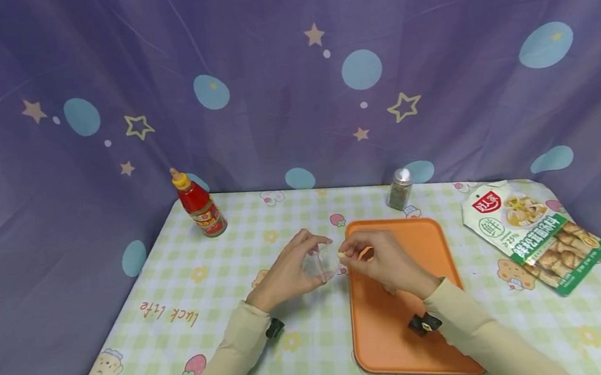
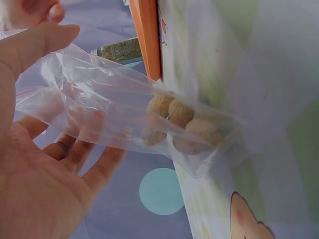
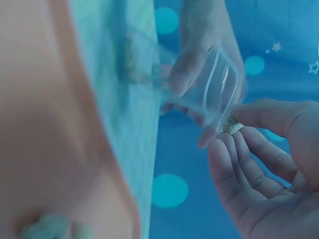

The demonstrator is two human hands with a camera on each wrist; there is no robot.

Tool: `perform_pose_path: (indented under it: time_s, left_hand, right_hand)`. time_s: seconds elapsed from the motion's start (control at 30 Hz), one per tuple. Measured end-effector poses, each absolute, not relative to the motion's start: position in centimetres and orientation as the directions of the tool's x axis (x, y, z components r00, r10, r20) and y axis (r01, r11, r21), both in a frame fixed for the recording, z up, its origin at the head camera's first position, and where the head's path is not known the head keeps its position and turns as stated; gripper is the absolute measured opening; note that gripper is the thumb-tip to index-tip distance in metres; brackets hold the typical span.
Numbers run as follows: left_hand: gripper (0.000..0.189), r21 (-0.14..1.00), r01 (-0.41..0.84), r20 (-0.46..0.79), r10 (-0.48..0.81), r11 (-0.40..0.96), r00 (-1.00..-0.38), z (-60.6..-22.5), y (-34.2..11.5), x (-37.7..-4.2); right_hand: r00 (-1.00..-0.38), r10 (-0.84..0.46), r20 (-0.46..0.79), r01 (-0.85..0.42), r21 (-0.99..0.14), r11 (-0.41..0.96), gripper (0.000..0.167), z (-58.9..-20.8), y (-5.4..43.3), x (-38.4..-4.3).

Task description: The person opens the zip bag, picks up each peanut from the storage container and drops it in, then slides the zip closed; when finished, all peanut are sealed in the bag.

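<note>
A clear plastic zip bag (image 2: 119, 119) hangs in my left hand (image 1: 293, 271), the thumb on one side of its mouth and the fingers on the other. Several tan, rough-shelled peanuts (image 2: 180, 112) lie at the bottom of the bag, close over the tablecloth. My right hand (image 1: 382, 261) pinches one small peanut (image 3: 232, 125) between thumb and fingertips, right at the bag's mouth. Under the right hand is an orange tray (image 1: 373, 351); blurred pale lumps (image 3: 50, 226) show on it in the right wrist view.
Back left stands a red sauce bottle with a yellow cap (image 1: 204, 210). A glass spice shaker (image 1: 400, 190) is behind the tray. To the right lies a green and white food packet with mushroom pictures (image 1: 536, 236). A purple curtain (image 1: 282, 122) hangs behind the checked tablecloth (image 1: 222, 281).
</note>
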State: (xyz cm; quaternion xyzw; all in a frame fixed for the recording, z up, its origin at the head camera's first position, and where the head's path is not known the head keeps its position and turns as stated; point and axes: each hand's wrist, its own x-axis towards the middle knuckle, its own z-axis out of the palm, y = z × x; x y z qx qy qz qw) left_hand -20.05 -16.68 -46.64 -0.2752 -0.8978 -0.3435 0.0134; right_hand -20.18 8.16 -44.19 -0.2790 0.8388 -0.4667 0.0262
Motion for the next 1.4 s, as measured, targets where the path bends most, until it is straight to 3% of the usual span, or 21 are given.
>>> perform_pose_path:
  time_s: [0.83,1.4]
  left_hand:
    - [0.061,0.601,0.51,0.224,0.483,0.616,-0.847,-46.4,-16.7,-19.8]
    - [0.063,0.587,0.523,0.223,0.497,0.618,-0.838,-46.6,-16.6,-20.0]
  right_hand:
    - [-0.822,-0.519,0.233,-0.443,-0.834,0.328,0.012,-43.6,6.3,-19.6]
    - [-0.861,-0.465,0.205,-0.411,-0.82,0.399,0.006,-43.8,9.4,-19.8]
